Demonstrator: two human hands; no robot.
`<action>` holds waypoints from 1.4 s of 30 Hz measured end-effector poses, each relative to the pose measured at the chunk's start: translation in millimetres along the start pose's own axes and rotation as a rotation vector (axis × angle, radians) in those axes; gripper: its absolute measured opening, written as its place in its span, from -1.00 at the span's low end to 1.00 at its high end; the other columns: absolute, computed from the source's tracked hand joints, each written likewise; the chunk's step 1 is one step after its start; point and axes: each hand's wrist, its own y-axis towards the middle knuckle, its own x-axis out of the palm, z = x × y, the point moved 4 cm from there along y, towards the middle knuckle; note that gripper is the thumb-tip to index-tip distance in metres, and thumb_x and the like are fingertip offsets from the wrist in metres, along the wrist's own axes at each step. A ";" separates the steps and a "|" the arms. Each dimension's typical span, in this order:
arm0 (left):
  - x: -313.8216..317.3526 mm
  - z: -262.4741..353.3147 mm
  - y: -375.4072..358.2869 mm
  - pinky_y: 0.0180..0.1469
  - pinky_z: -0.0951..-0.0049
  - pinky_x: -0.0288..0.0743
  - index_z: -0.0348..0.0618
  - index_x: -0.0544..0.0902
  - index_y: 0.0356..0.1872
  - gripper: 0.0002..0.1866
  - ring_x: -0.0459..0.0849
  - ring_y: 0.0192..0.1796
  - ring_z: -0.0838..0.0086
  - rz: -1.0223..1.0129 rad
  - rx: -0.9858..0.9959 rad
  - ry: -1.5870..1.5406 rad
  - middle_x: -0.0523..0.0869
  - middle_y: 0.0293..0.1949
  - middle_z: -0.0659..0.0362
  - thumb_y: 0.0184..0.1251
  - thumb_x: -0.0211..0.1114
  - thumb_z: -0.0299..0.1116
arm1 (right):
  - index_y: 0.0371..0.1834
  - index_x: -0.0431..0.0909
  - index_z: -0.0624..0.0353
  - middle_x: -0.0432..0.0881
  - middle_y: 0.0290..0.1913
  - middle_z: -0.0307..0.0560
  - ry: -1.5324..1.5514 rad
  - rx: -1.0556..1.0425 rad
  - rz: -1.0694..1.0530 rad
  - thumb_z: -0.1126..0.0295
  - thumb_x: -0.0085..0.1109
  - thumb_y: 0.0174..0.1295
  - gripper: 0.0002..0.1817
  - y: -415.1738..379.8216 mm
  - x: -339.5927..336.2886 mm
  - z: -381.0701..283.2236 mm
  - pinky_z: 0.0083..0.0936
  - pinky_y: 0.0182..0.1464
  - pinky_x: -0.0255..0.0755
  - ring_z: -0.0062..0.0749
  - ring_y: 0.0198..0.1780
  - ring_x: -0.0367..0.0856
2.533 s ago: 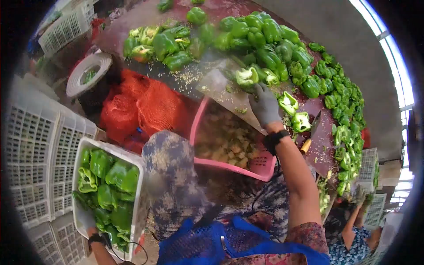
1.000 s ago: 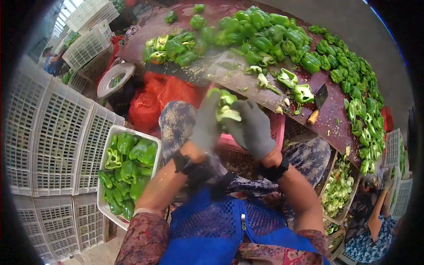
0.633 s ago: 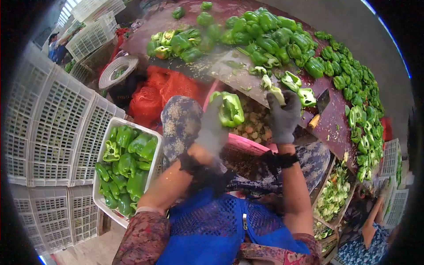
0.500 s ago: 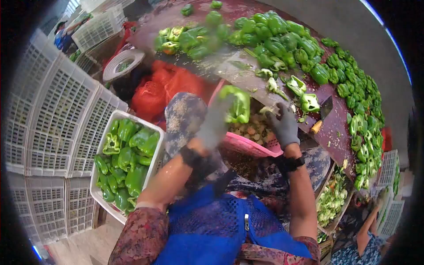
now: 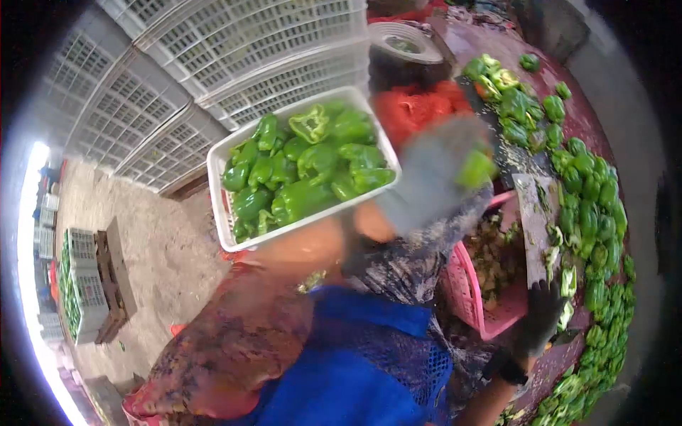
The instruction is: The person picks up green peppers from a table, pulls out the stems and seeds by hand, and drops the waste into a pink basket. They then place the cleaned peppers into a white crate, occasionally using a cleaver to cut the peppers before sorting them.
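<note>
My left hand (image 5: 444,174), in a grey glove and blurred by motion, is closed on a green bell pepper (image 5: 476,169) at the far side of the white crate (image 5: 302,234). That crate holds several green peppers, one of them cut open. My right hand (image 5: 538,319), gloved too, hangs at the table edge by the pink basket (image 5: 465,284), fingers stretched out and no object visible in them. Pale cut pepper pieces (image 5: 567,284) lie just beyond its fingertips. Scraps fill part of the basket.
Green peppers (image 5: 597,213) are heaped along the dark red table (image 5: 568,92). Stacked white crates (image 5: 277,50) rise behind the filled one. A red mesh bag (image 5: 419,106) lies near a round white-rimmed container (image 5: 405,44). Crates on a pallet (image 5: 110,291) stand on the floor at left.
My view has swung left, so the white crate now sits near the middle. My left hand has carried the pepper away from over the basket toward the crate. My right hand stays near the table edge.
</note>
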 end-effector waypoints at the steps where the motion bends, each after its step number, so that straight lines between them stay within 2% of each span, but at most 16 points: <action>1: -30.9 -33.8 -11.6 0.26 0.12 0.46 -0.25 0.56 0.15 -0.47 0.57 0.18 -0.06 -0.024 -0.158 0.068 0.61 0.12 -0.12 0.13 0.40 -0.29 | 0.52 0.20 0.14 0.29 0.49 0.08 -0.320 -0.024 0.027 -0.06 -0.41 0.59 -0.36 -2.9 -18.8 -0.6 -0.14 0.56 -0.01 -0.08 0.47 0.28; 2: -50.3 -79.4 -37.7 0.06 0.05 0.52 -0.14 0.52 0.14 -0.45 0.62 0.05 -0.04 0.030 -0.070 0.424 0.61 0.02 -0.11 0.10 0.46 -0.31 | 0.51 0.21 0.13 0.31 0.48 0.07 -0.622 -0.055 0.035 -0.08 -0.39 0.58 -0.35 -5.4 -35.7 0.5 -0.14 0.54 0.03 -0.08 0.46 0.30; 7: -175.3 -182.3 -186.0 0.26 0.08 0.45 -0.26 0.45 0.28 -0.30 0.57 0.19 -0.09 -0.057 -0.567 0.780 0.57 0.19 -0.19 0.12 0.48 -0.20 | 0.48 0.28 0.07 0.42 0.43 -0.01 -1.242 -0.194 -0.217 -0.18 -0.28 0.53 -0.32 -10.5 -132.2 28.0 -0.12 0.44 0.24 -0.10 0.40 0.38; 9: -192.8 -191.8 -248.7 0.29 0.07 0.44 -0.32 0.43 0.30 -0.34 0.53 0.24 -0.10 -0.161 -0.557 0.797 0.55 0.23 -0.19 0.23 0.40 -0.19 | 0.47 0.29 0.07 0.43 0.42 0.00 -1.342 -0.237 -0.245 -0.20 -0.25 0.52 -0.31 -18.8 -130.6 20.7 -0.11 0.42 0.26 -0.11 0.39 0.39; 14: -192.5 -189.1 -264.2 0.42 0.10 0.31 -0.35 0.46 0.31 -0.45 0.42 0.38 -0.05 -0.270 -0.578 0.888 0.50 0.33 -0.13 0.36 0.23 -0.28 | 0.38 0.36 0.17 0.51 0.33 0.05 -1.062 -0.049 -0.098 -0.05 -0.18 0.52 -0.41 -8.4 -57.1 -4.5 -0.20 0.31 0.38 -0.14 0.28 0.51; 17: -166.2 -214.2 -266.7 0.57 0.14 0.06 -0.32 0.45 0.34 -0.44 0.21 0.54 0.03 -0.303 -0.579 0.937 0.36 0.45 -0.16 0.30 0.18 -0.37 | 0.31 0.42 0.25 0.57 0.26 0.07 -0.231 0.194 0.044 0.06 -0.12 0.53 -0.48 -9.7 -28.7 1.1 -0.26 0.21 0.48 -0.17 0.20 0.59; 18: -150.2 -202.5 -247.0 0.62 0.13 -0.08 -0.34 0.40 0.38 -0.44 0.13 0.58 0.04 -0.964 -0.449 1.370 0.33 0.48 -0.12 0.35 0.10 -0.38 | 0.29 0.44 0.27 0.59 0.23 0.08 -0.090 0.214 0.089 0.09 -0.10 0.53 -0.50 -7.2 -24.2 2.4 -0.28 0.18 0.52 -0.18 0.18 0.61; 19: -162.6 -226.1 -271.1 0.64 0.08 -0.15 -0.37 0.34 0.42 -0.42 0.07 0.60 0.05 -0.280 -0.559 0.763 0.28 0.51 -0.07 0.42 0.03 -0.32 | 0.27 0.46 0.30 0.61 0.21 0.09 -0.193 0.183 0.127 0.13 -0.09 0.53 -0.52 -5.9 -19.7 1.1 -0.30 0.15 0.55 -0.19 0.15 0.64; 20: -160.9 -231.7 -278.3 0.63 0.09 -0.12 -0.32 0.26 0.48 -0.41 0.07 0.59 0.06 -0.478 -0.302 1.134 0.23 0.54 -0.04 0.50 -0.04 -0.25 | 0.25 0.48 0.29 0.65 0.14 0.09 -0.825 0.082 0.124 0.10 -0.02 0.49 -0.51 -10.1 -6.3 -18.1 -0.31 0.13 0.55 -0.18 0.12 0.65; 21: -163.1 -250.8 -293.0 0.62 0.09 -0.10 -0.27 0.21 0.51 -0.42 0.09 0.58 0.06 -0.415 -0.353 1.087 0.21 0.54 -0.03 0.56 -0.10 -0.22 | 0.23 0.50 0.28 0.69 0.07 0.09 -1.466 0.004 0.202 0.06 0.04 0.46 -0.49 -16.5 8.6 -38.4 -0.32 0.11 0.54 -0.18 0.09 0.67; 25: -163.0 -252.7 -285.6 0.59 0.06 -0.06 -0.16 0.19 0.53 -0.43 0.09 0.57 0.03 -0.462 -0.357 1.062 0.18 0.55 0.01 0.58 -0.10 -0.20 | 0.17 0.56 0.16 0.70 0.00 0.15 -1.099 -0.115 0.414 0.11 0.24 0.30 -0.53 -8.3 -16.6 -26.2 -0.26 0.06 0.54 -0.04 0.04 0.69; 28: -172.2 -261.7 -291.4 0.58 0.05 -0.01 -0.17 0.22 0.52 -0.43 0.10 0.56 0.00 -0.524 -0.318 1.144 0.16 0.55 -0.01 0.58 -0.06 -0.20 | 0.07 0.58 0.14 0.68 -0.01 0.14 -1.655 -0.160 0.614 0.20 0.26 0.22 -0.60 11.9 -69.2 -39.0 -0.17 0.07 0.53 0.05 0.02 0.66; 32: -183.9 -277.1 -292.1 0.56 0.04 0.08 -0.21 0.27 0.49 -0.45 0.13 0.55 -0.04 -0.452 -0.471 1.131 0.17 0.53 -0.10 0.58 -0.02 -0.22 | -0.04 0.60 0.07 0.66 -0.06 0.08 -2.136 0.113 0.575 0.32 0.28 0.05 -0.64 25.3 -101.6 -51.3 -0.10 0.02 0.49 0.00 0.01 0.63; 36: -128.9 -183.7 -190.9 0.53 0.06 0.14 -0.31 0.29 0.45 -0.47 0.20 0.52 -0.08 -0.222 -0.549 0.718 0.22 0.49 -0.16 0.58 0.00 -0.25 | -0.11 0.61 0.03 0.69 -0.15 0.03 -2.291 -0.010 0.502 0.33 0.31 -0.01 -0.67 54.1 -117.4 -31.6 -0.14 -0.03 0.48 -0.04 -0.04 0.66; 39: -83.8 -134.8 -124.9 0.56 0.13 0.00 -0.31 0.18 0.51 -0.42 0.18 0.54 0.01 -0.231 -0.157 0.631 0.26 0.50 -0.12 0.61 -0.03 -0.23 | -0.15 0.61 0.02 0.70 -0.26 0.06 -2.205 -0.110 0.483 0.29 0.34 -0.01 -0.69 55.2 -119.5 -33.6 -0.11 -0.05 0.49 -0.02 -0.10 0.67; 42: -27.4 -59.0 -66.9 0.55 0.10 0.02 -0.36 0.30 0.43 -0.50 0.19 0.54 0.02 -0.173 -0.166 0.175 0.26 0.49 -0.15 0.57 -0.03 -0.35 | -0.19 0.60 0.05 0.70 -0.34 0.11 -1.978 -0.047 0.609 0.23 0.36 0.02 -0.71 46.9 -109.0 -48.4 -0.06 -0.11 0.51 0.03 -0.19 0.69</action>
